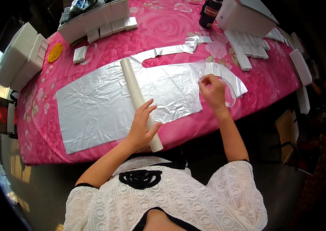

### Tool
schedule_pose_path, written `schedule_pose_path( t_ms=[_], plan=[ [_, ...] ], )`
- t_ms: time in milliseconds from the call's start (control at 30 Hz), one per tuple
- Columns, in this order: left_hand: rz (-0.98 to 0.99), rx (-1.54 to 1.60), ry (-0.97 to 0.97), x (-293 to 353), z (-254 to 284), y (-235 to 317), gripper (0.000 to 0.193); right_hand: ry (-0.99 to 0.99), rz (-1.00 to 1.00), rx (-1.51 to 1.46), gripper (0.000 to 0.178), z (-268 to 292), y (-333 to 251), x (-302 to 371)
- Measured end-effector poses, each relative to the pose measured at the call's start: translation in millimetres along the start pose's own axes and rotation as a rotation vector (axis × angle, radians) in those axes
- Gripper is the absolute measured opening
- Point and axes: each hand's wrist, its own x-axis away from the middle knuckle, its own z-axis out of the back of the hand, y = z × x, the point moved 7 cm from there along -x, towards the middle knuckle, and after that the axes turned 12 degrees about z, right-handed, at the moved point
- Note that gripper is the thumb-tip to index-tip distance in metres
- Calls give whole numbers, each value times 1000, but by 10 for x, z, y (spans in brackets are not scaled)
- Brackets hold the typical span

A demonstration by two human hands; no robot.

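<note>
A thin, shiny silver-white plastic apron point(89, 104) lies spread over the table, creased, with strap-like ends at its far side and right. Across its middle rests a long pale tube point(132, 82), pointing toward me. My left hand point(141, 125) lies on the near part of this tube, fingers stretched and spread, thumb on the right side. Over the apron's right edge, my right hand point(212, 89) is closed in a pinch on the thin plastic. Its fingertips partly hide the pinched spot.
A pink flowered cloth point(166, 25) covers the table. Small folded silver-white packets point(247, 45) lie in rows at the far right, more point(112, 28) by a white box point(93, 19). A dark bottle point(210, 13), a yellow disc point(55, 52) and white foam boxes point(22, 57) stand around.
</note>
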Motion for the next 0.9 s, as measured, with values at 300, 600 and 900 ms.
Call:
schedule_pose_path(
  t_ms=[300, 600, 900],
  plan=[
    [694, 523, -210, -74, 701, -686, 25, -320, 400, -292, 20, -934, -1720, 683],
    [957, 359, -9, 507, 2295, -1740, 22, -939, -252, 253, 47, -1120, -1131, 1329],
    [1027, 332, 7, 472, 2406, -1801, 20, -891, -224, 100, 45, -1250, -1266, 1247]
  ],
)
